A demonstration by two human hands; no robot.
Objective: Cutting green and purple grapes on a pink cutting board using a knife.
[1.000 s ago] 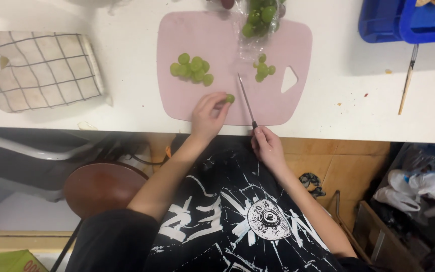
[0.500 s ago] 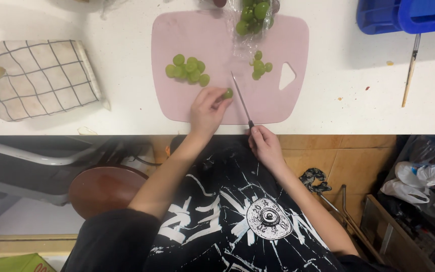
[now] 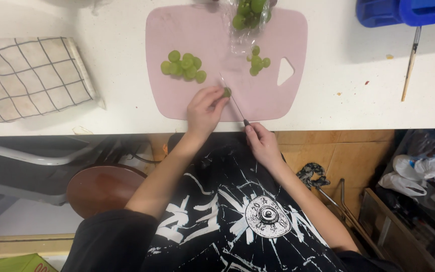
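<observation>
So the left hand [image 3: 205, 108] has a single small green grape [image 3: 226, 92] pinched in its fingertips, pressed down on the pale pink plastic cutting board [image 3: 177, 103], near the board's front edge. The right hand [image 3: 263, 143] is closed round the dark handle of a thin-bladed knife [image 3: 232, 98], and the blade runs up and to the left from that grip until it meets the grape, right beside the left fingertips (can't tell if the edge is actually into the fruit or just touching it). The right hand itself sits off the front edge of the white bench [image 3: 348, 75]. Further back on the board there's a heap of green grape pieces [image 3: 182, 64] on the left, a smaller cluster [image 3: 257, 59] on the right, and a clear plastic bag of grapes [image 3: 247, 15] at the far edge. A checked white oven mitt [image 3: 26, 75] lies well off to the left.
</observation>
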